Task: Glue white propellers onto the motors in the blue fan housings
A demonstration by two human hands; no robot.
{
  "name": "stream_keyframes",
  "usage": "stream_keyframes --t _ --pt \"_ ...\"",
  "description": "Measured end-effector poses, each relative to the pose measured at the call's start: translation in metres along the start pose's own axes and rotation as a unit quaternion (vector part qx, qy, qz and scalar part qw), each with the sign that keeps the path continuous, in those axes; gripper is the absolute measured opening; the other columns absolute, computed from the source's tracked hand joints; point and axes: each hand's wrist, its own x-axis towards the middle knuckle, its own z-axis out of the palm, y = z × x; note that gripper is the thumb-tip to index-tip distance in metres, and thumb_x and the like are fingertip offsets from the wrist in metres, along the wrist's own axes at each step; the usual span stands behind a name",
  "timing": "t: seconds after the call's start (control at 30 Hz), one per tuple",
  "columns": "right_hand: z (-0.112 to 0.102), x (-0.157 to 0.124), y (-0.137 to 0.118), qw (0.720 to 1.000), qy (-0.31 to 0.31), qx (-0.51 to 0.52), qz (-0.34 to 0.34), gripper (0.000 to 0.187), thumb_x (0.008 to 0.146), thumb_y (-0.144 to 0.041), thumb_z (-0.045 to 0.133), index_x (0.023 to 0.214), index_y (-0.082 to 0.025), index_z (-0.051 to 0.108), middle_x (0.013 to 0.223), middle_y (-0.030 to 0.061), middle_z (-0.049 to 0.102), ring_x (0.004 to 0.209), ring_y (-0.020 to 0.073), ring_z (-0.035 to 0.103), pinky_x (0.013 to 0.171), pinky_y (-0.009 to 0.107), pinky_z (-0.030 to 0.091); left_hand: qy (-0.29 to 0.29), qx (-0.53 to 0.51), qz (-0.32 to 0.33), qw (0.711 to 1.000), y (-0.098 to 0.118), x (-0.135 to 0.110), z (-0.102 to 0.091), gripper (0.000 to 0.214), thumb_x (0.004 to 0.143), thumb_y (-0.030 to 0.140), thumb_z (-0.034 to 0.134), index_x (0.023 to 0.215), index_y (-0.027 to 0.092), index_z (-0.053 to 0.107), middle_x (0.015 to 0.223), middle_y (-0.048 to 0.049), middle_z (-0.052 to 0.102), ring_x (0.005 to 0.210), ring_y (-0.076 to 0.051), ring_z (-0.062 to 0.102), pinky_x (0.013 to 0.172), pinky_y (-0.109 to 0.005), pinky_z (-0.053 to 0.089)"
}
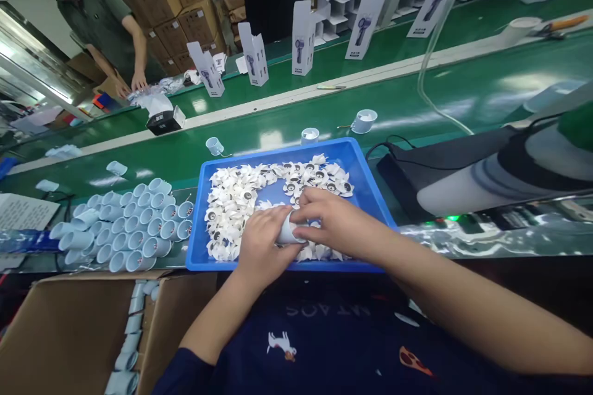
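Observation:
Over the blue tray (370, 191), my left hand (263, 241) wraps round a pale blue cylindrical fan housing (287, 233). My right hand (331, 222) has its thumb and fingers bent against the right end of that same housing. Whether a part sits inside the housing is hidden by the fingers. White fan impellers (231, 197) with dark round centres lie heaped in the tray, below and around both hands.
Many pale blue housings (125, 222) stand grouped left of the tray, above an open cardboard box (69, 333). Single housings (364, 121) lie on the green conveyor belt (259, 129). Printed cartons (303, 40) stand beyond. A white cylindrical machine (467, 188) is at right. Two other people work opposite.

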Motion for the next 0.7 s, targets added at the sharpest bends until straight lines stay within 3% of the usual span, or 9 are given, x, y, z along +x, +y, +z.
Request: stream_keyframes --t 0.07,0.13,0.27,0.33,0.4,0.43,0.5,0.6,0.7 --pt "-0.006 -0.009 0.007 0.998 0.034 0.046 -0.034 0.015 0.081 -0.022 0.078 0.095 -0.022 0.076 0.094 0.0059 0.055 0.087 0.0183 0.060 0.078 0.033 0.052 -0.052 -0.034 -0.001 0.998 -0.005 0.004 -0.012 0.061 0.075 0.038 0.082 0.130 0.025 0.059 0.118 -0.0094 0.073 0.108 -0.028 0.070 0.097 -0.044 0.054" --pt "-0.017 -0.025 0.013 0.987 0.112 0.095 -0.058 0.020 0.087 -0.029 0.073 0.107 -0.027 0.074 0.103 0.0064 0.058 0.096 0.0189 0.061 0.086 0.034 0.053 -0.077 -0.035 -0.015 0.996 -0.019 0.014 -0.029 0.062 0.073 0.044 0.084 0.128 0.026 0.061 0.125 -0.0102 0.068 0.116 -0.029 0.065 0.102 -0.046 0.052" --pt "-0.042 -0.057 0.020 0.961 0.253 0.096 -0.060 0.015 0.093 -0.022 0.063 0.104 -0.029 0.070 0.097 0.0038 0.062 0.091 0.0170 0.063 0.081 0.030 0.054 -0.045 0.044 -0.084 0.994 -0.068 0.055 -0.051 0.055 0.071 0.041 0.084 0.120 0.027 0.066 0.118 -0.0077 0.060 0.113 -0.028 0.060 0.101 -0.047 0.050" --pt "-0.045 -0.065 0.018 0.946 0.308 0.057 -0.080 0.016 0.091 -0.014 0.062 0.100 -0.026 0.069 0.092 0.0036 0.062 0.086 0.0165 0.062 0.076 0.029 0.054 -0.029 0.083 -0.129 0.988 -0.094 0.087 -0.042 0.054 0.073 0.031 0.080 0.123 0.024 0.061 0.119 -0.0076 0.057 0.117 -0.027 0.057 0.105 -0.045 0.047" --pt "-0.041 -0.064 0.012 0.927 0.359 0.022 -0.108 0.018 0.089 -0.009 0.060 0.099 -0.023 0.066 0.089 0.0037 0.061 0.082 0.0158 0.060 0.073 0.027 0.053 -0.031 0.120 -0.173 0.977 -0.118 0.125 -0.021 0.060 0.076 0.023 0.074 0.131 0.021 0.051 0.133 -0.0107 0.051 0.129 -0.027 0.050 0.112 -0.042 0.041" --pt "-0.037 -0.062 0.007 0.923 0.363 0.017 -0.126 0.020 0.088 -0.008 0.058 0.099 -0.022 0.065 0.089 0.0039 0.060 0.082 0.0155 0.060 0.072 0.026 0.053 -0.044 0.132 -0.191 0.972 -0.128 0.144 -0.009 0.065 0.077 0.020 0.072 0.136 0.020 0.047 0.138 -0.0124 0.049 0.133 -0.027 0.047 0.113 -0.041 0.039" --pt "-0.030 -0.057 -0.002 0.935 0.313 0.026 -0.163 0.020 0.090 -0.009 0.056 0.103 -0.021 0.064 0.093 0.0052 0.060 0.087 0.0149 0.062 0.076 0.025 0.055 -0.087 0.145 -0.214 0.962 -0.146 0.179 0.015 0.071 0.077 0.020 0.074 0.141 0.020 0.043 0.139 -0.0139 0.051 0.132 -0.028 0.050 0.112 -0.041 0.041" --pt "-0.030 -0.067 -0.007 0.954 0.222 -0.020 -0.199 0.020 0.093 -0.013 0.055 0.110 -0.020 0.064 0.109 0.0093 0.061 0.103 0.0164 0.063 0.088 0.027 0.056 -0.160 0.162 -0.247 0.942 -0.168 0.215 0.036 0.059 0.083 0.029 0.074 0.137 0.019 0.051 0.132 -0.0135 0.059 0.123 -0.030 0.058 0.105 -0.047 0.046" --pt "-0.039 -0.107 0.007 0.922 0.312 -0.118 -0.195 0.036 0.087 -0.011 0.058 0.119 -0.028 0.063 0.117 0.0089 0.060 0.109 0.0206 0.063 0.099 0.037 0.053 -0.183 0.186 -0.260 0.930 -0.188 0.228 0.033 0.049 0.092 0.038 0.065 0.135 0.018 0.054 0.143 -0.0129 0.052 0.129 -0.031 0.053 0.108 -0.056 0.044"
